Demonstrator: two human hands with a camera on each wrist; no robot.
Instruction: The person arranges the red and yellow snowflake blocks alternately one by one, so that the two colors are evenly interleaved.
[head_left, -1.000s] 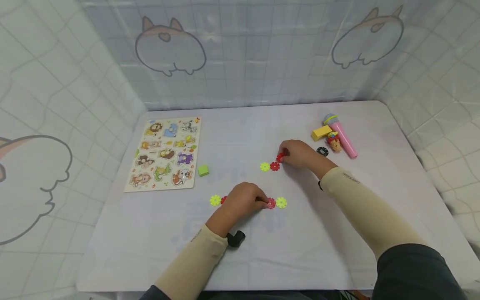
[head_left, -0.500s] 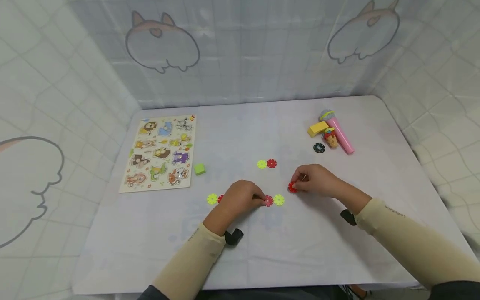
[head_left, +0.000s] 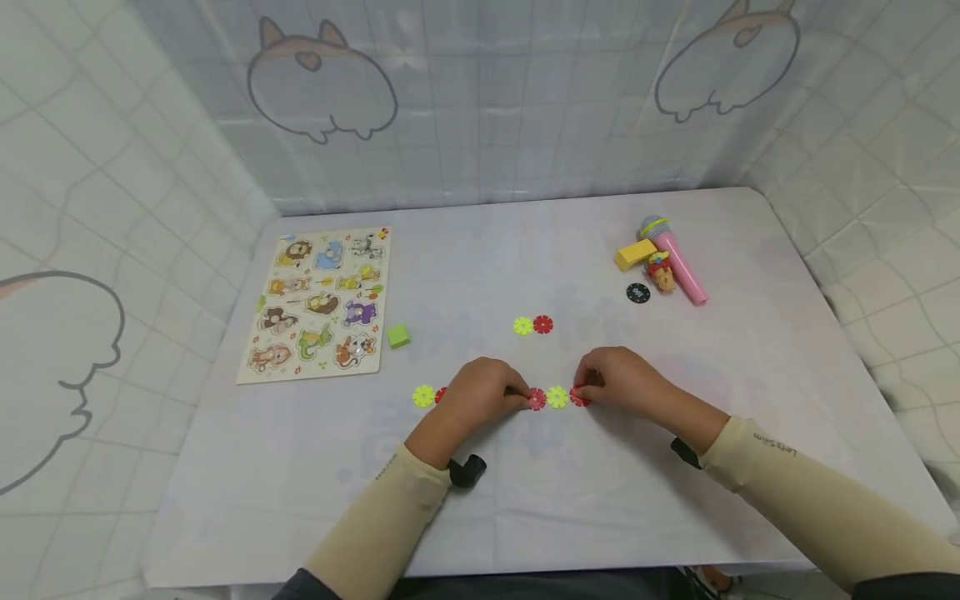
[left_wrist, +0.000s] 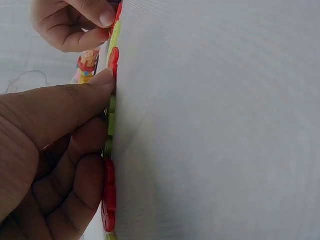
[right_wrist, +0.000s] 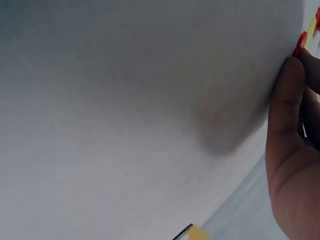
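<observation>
Small dark lettering ran along both cream sleeves (head_left: 780, 450) at lower centre and lower right of the head view; it was too small to read.

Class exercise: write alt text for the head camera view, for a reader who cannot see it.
Two hands, left and right, join red and yellow-green snowflake discs in a row on a white table. An animal puzzle board lies left, a pink toy microphone right.

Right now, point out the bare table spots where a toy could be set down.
Free: the table stretch between the animal puzzle board and pink microphone, and the front strip near the edge. Crowded: the disc row under the left hand and right hand.
</observation>
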